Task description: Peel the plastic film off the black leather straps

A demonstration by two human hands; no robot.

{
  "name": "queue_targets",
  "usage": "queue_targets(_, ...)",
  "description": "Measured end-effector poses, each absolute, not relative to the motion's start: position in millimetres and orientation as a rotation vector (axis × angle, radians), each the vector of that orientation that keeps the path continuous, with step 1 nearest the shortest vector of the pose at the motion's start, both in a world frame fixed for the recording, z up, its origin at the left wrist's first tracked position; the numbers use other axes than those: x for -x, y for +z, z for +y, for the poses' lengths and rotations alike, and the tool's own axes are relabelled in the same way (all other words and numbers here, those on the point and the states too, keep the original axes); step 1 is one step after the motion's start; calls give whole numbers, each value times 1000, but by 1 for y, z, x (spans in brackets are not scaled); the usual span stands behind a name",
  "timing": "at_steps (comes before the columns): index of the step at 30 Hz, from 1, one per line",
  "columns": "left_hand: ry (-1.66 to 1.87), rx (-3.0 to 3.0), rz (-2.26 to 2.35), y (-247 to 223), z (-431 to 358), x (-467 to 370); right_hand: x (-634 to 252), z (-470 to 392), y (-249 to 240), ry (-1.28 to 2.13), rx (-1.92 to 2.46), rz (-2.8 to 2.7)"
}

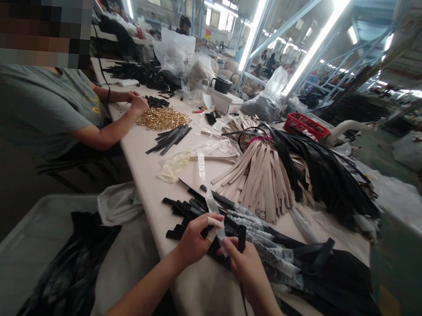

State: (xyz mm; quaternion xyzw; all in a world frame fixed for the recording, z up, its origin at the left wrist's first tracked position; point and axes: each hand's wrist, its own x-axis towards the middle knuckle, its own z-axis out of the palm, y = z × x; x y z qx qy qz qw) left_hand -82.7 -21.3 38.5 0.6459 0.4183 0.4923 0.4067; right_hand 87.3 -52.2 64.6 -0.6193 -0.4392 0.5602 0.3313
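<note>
Above the near table edge, my left hand point(197, 239) is closed, pinching a narrow clear plastic sleeve point(213, 203) between thumb and fingers. Pale coverings wrap two of its fingertips. My right hand point(244, 262) is closed too, its fingertips at the sleeve's lower end. A black strap point(241, 238) passes through that hand, and its tail hangs below the wrist. Whether the strap's tip is inside the sleeve I cannot tell. Behind and beneath my hands lies a pile of black straps point(181, 209), several wrapped in clear plastic point(263, 240).
Beige straps point(257, 176) and a black bundle point(326, 181) cover the right side. A red basket point(304, 125) stands behind them. At left, a co-worker's hands point(138, 102) are near gold-coloured metal pieces point(163, 119). A grey bin point(18, 240) holds black material below the table edge.
</note>
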Motion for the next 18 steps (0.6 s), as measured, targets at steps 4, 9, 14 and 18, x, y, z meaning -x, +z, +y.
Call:
queue_targets(4,1298,-1435,1156,35,-31,81,-84,-64,56,1428,1615,-1083)
queue_targets(9,1159,-812,1148,24,-57,69,-85,-71,44,1431,1557,-1007)
queue_targets(14,962,-586,939,20,-78,55,-85,-78,30,1490,1496,-1045)
queue_targets(18,1029,-561,1016,18,-78,53,-87,-85,24,1469,1523,-1113)
